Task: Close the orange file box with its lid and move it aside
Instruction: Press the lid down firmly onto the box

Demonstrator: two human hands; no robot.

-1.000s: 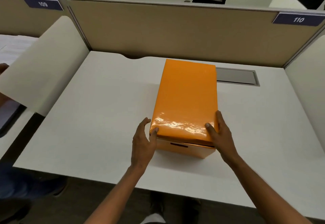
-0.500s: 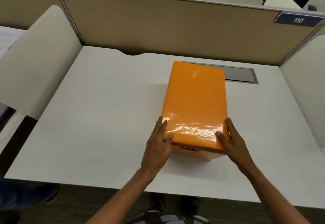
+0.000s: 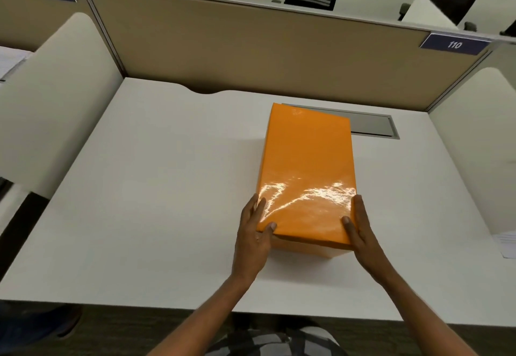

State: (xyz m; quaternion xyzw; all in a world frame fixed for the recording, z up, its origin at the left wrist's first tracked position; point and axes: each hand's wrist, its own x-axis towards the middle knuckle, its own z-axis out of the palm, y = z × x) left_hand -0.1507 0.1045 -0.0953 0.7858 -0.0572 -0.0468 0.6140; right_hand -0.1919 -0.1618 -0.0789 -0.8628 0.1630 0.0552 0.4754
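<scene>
The lid point(image 3: 307, 171) sits flat on the orange file box point(image 3: 310, 248), right of centre on the desk point(image 3: 156, 188); judge closing as done and the move aside as outstanding. Your left hand point(image 3: 252, 239) and right hand point(image 3: 361, 239) press flat against the near corners at lower centre, fingers extended, thumbs on the lid, clamping the box between them.
</scene>
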